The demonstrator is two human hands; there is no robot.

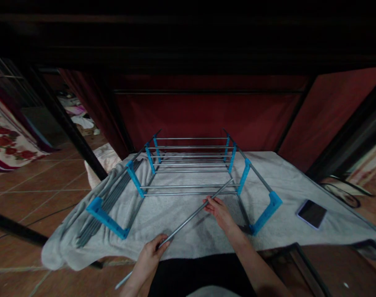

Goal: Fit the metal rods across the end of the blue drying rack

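Observation:
My left hand (153, 249) is closed round the lower part of a thin grey metal rod (184, 222), which slants up and to the right. Further up the same rod, the fingers of my right hand (217, 208) pinch it. Beyond my hands lies a rack frame of grey tubes with blue plastic brackets (109, 218) on both sides. Several grey crossbars (191, 187) span it toward the back. The rod's far end lies in front of the right-hand brackets; whether it touches them I cannot tell.
A bundle of loose grey rods (106, 202) lies left of the frame on the grey blanket (188, 241). A phone (311, 213) rests at the right. Dark posts (67, 123) and a red panel (206, 115) enclose the back. A metal-framed chair or stool (311, 268) stands at the lower right.

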